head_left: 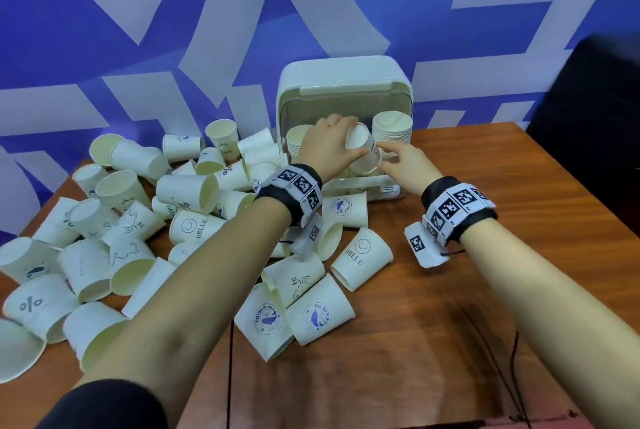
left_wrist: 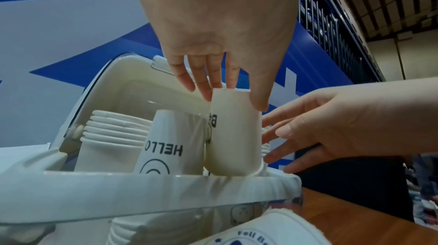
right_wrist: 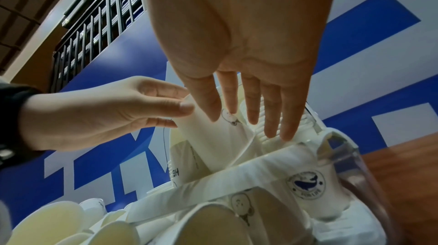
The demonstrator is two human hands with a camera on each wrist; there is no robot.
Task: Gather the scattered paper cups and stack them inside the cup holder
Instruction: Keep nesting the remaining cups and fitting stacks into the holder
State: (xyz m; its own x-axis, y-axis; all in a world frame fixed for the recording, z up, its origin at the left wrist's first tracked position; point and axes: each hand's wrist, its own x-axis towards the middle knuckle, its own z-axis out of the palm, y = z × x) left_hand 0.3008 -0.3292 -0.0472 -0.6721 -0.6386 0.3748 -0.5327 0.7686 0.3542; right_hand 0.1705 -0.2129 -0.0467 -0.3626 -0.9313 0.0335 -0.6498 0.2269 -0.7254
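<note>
Two hands meet at the cup holder (head_left: 346,82) near the table's (head_left: 519,255) far edge: left hand (head_left: 327,146) grips an inverted cup (head_left: 362,151), right hand (head_left: 407,165) relaxed, fingers straight; the table's right side lies bare.

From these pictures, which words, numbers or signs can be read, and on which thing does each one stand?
"HELLO", with a smiley: loose cup near the holder; also another cup in the pile.
"HELLO", upside down: inverted cup inside the cup holder.
"Fell Be Funny", around a whale: two lying cups.
"%": cup at the left edge.
Held cup: only "B" shows.
Wristband square codes: not readable.
</note>
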